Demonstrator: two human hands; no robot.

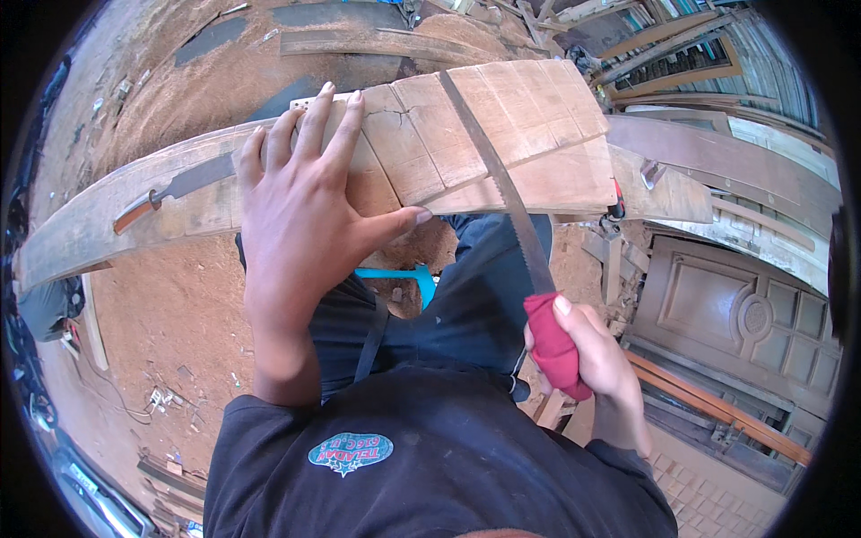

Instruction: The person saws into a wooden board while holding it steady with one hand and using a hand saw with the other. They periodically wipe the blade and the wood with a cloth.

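Observation:
A thick pale wooden board (543, 103) with several lines across it lies over a long plank (76, 220) above my lap. My left hand (300, 193) presses on the board's left part, fingers spread, the thumb along its near edge. My right hand (596, 350) grips the handle of a handsaw (516, 202), which is wrapped in red cloth (554, 345). The toothed blade slants over the board from its near edge to its far edge. A chisel (193, 179) with a wooden handle rests on the plank, left of my left hand.
A carved wooden door panel (717, 305) leans at the right, above orange-brown timber (726, 408). Stacked boards and frames (682, 63) stand at the far right. Sawdust (161, 305) covers the ground. A turquoise piece (423, 282) shows between my legs. Another person's leg (49, 309) is at the far left.

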